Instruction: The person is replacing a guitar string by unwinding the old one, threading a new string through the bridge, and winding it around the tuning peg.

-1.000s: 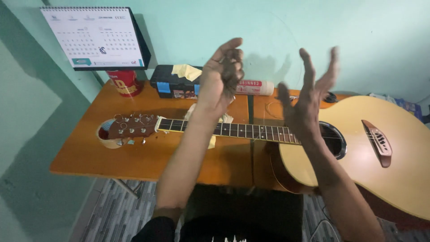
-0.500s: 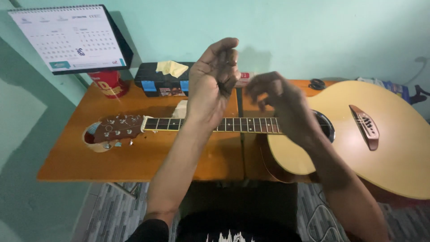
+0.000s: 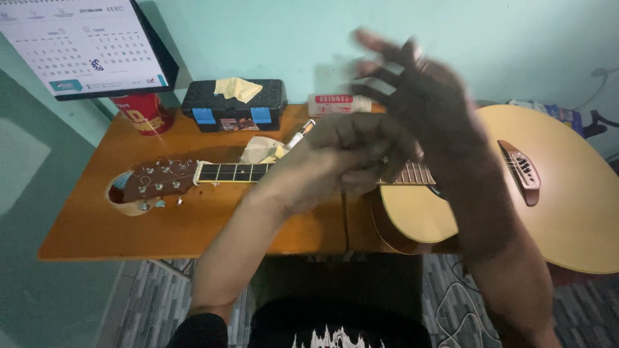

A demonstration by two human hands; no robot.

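Head view: one guitar lies flat across the orange surface, headstock at the left, body at the right. Left hand curled loosely above the neck, grasping nothing visible. Right hand raised, blurred, fingers spread, empty. Behind: one black case with one yellow cloth on it, one red cup, one calendar.

A black toolbox with blue clips sits at the back of the orange worktop. A yellow cloth lies on top of it. A red cup stands beside it, under a big calendar. A small white box rests by the wall.
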